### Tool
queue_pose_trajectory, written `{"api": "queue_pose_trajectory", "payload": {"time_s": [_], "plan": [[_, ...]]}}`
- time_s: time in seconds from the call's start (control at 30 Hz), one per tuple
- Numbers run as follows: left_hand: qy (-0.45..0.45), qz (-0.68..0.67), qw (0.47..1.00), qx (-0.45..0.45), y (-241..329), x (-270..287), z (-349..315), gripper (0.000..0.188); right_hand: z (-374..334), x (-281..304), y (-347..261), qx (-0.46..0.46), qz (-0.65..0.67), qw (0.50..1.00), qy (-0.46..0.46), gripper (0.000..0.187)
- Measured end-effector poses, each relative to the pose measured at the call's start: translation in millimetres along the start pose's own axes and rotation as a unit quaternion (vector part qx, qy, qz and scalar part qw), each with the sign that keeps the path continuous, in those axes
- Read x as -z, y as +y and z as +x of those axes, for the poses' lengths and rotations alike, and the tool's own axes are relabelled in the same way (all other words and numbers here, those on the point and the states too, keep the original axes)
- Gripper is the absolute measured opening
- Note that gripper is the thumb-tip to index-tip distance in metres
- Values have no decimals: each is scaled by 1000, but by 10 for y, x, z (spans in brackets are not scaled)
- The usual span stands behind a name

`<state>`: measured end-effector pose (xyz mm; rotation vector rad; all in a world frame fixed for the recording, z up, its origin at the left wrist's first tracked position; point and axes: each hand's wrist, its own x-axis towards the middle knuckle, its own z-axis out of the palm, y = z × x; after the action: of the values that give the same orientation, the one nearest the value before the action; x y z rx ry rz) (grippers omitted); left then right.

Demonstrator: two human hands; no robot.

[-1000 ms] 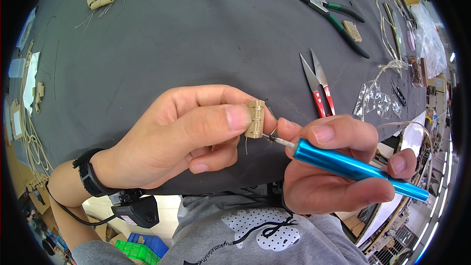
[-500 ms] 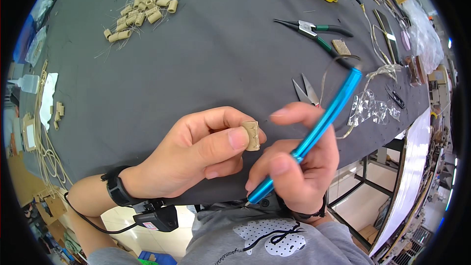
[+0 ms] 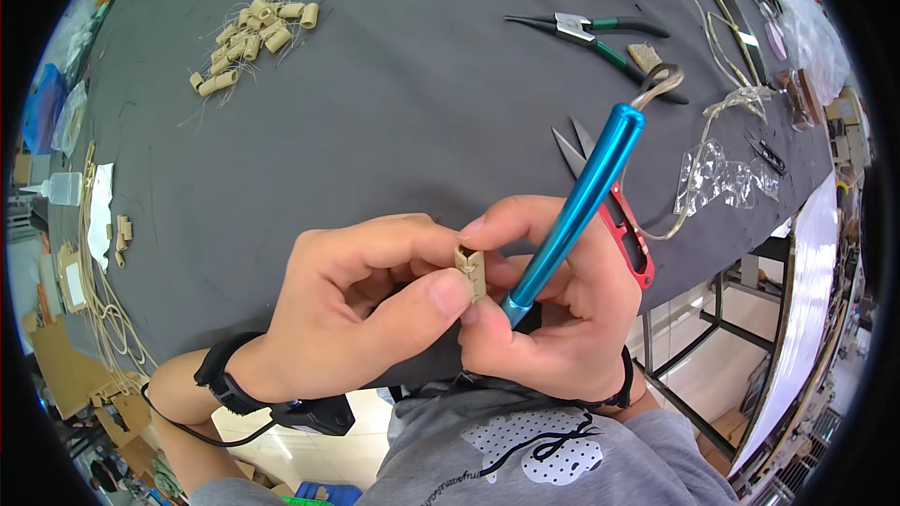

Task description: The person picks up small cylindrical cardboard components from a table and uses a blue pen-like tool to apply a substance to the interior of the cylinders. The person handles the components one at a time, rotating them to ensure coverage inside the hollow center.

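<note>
My left hand (image 3: 366,290) pinches a short beige tube (image 3: 471,274) between thumb and fingers. One open end of the tube faces up, and a stitched seam runs down its side. A shiny blue pen-shaped tool (image 3: 586,201) slants through the fingers of my right hand (image 3: 567,290), with a cord at its upper end. Its lower tip is hidden behind that hand. The right thumb and forefinger also reach the tube at its bottom and top. Just beyond the right hand lie red-handled scissors (image 3: 630,234), blades parted.
A pile of similar beige tubes (image 3: 258,28) with loose threads lies at the far left. Green-handled pliers (image 3: 572,26) and a beige block (image 3: 647,58) lie at the far right. Clear plastic film (image 3: 717,178) is at right; cords (image 3: 94,272) hang over the left edge.
My right hand has moved left to the tube, and its thumb and forefinger now touch it. The blue tool has swung up, its tip away from my shirt. The tube has turned, showing its open end.
</note>
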<state>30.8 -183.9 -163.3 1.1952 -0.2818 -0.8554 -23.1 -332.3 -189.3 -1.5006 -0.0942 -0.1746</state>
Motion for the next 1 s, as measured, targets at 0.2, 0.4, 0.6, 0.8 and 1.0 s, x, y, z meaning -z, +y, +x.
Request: {"api": "queue_pose_trajectory", "payload": {"time_s": [0.2,0.4,0.6,0.8,1.0], "plan": [[26,126,992,-20,85,8,-54,17,13,27,-101,5,-80,995,-63,37],[21,79,997,-11,-77,139,-48,17,-16,-43,123,27,-68,996,-58,35],[10,64,998,19,-58,166,-27,18,6,-36,159,41,-56,996,-48,35],[29,80,996,24,-25,128,-21,23,13,-21,110,14,-93,994,-61,37],[40,104,993,45,-13,113,31,32,8,17,50,-67,-47,996,-34,36]]}}
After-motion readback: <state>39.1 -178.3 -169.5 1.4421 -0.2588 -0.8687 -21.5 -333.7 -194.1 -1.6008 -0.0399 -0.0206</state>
